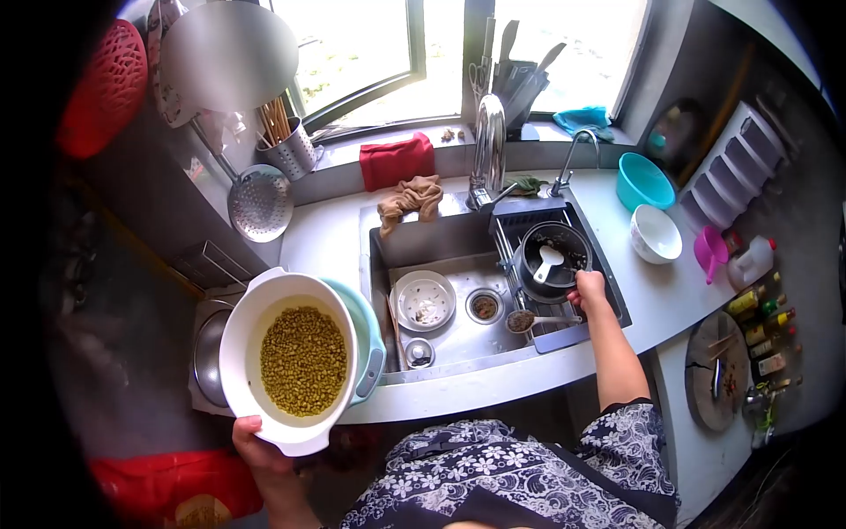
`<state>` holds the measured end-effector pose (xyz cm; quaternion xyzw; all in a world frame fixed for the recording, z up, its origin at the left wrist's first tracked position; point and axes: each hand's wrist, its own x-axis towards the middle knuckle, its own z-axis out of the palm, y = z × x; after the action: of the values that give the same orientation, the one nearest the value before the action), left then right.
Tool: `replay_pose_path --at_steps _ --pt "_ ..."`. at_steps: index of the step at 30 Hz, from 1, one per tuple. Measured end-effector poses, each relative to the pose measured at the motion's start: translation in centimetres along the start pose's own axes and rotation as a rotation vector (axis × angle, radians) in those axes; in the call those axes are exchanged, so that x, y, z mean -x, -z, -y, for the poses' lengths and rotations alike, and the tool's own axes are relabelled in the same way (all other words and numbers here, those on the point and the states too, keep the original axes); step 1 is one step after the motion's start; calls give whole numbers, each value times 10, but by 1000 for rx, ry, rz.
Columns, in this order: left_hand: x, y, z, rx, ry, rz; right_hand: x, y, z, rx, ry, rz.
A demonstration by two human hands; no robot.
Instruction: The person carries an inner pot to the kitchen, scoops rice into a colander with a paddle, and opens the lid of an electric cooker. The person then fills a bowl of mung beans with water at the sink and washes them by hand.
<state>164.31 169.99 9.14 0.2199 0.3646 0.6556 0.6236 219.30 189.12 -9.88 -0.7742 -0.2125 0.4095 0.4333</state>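
My left hand (263, 451) is closed on the lower rim of a white basin (243, 339), its thumb over the edge. Greenish beans (304, 361) cover the basin's bottom. Partly hidden behind it is a light blue basin (371, 357). Over the right side of the sink, my right hand (589, 289) has its fingers wrapped at the near side of a dark pot (527, 264), apparently round its handle. Inside the pot lies a white rice paddle (549, 261). A ladle-like spoon (521, 321) rests just below the pot, with dark stuff in its bowl.
In the sink (458, 353) sits a white bowl (425, 300) with scraps. A faucet (489, 150) rises behind, near a brown cloth (411, 203) and a red cloth (397, 162). Rightward stand a teal basin (644, 182), a white bowl (655, 234) and a cutting board (716, 370).
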Motion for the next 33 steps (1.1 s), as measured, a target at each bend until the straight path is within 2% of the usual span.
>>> replay_pose_path --at_steps 2,4,7,10,14,18,21,26,31,32,33 --pt "8 9 -9 -11 -61 -56 19 6 15 -31 134 1" --pt "15 24 -18 -25 -121 -123 44 7 42 -12 120 147" --pt "22 26 -31 -29 -171 -165 102 -13 77 -29 240 415" --pt "29 32 -44 -39 -201 -209 155 -60 105 -46 171 640" --pt "36 37 -59 -57 -221 -208 207 -145 114 6 239 914" --pt "42 47 -65 -42 -231 -199 254 -214 121 133 317 1055" --pt "44 53 -67 3 -181 -151 276 -250 124 247 383 1075" --pt "48 59 -62 21 -119 -152 286 -291 100 598 361 1070" --pt "49 67 -58 10 -85 -158 291 -300 92 756 429 1162" --pt "50 69 -58 11 -66 -167 292 -302 96 912 479 1103" --pt "50 70 -58 7 -56 -171 298 -300 97 1043 844 941"
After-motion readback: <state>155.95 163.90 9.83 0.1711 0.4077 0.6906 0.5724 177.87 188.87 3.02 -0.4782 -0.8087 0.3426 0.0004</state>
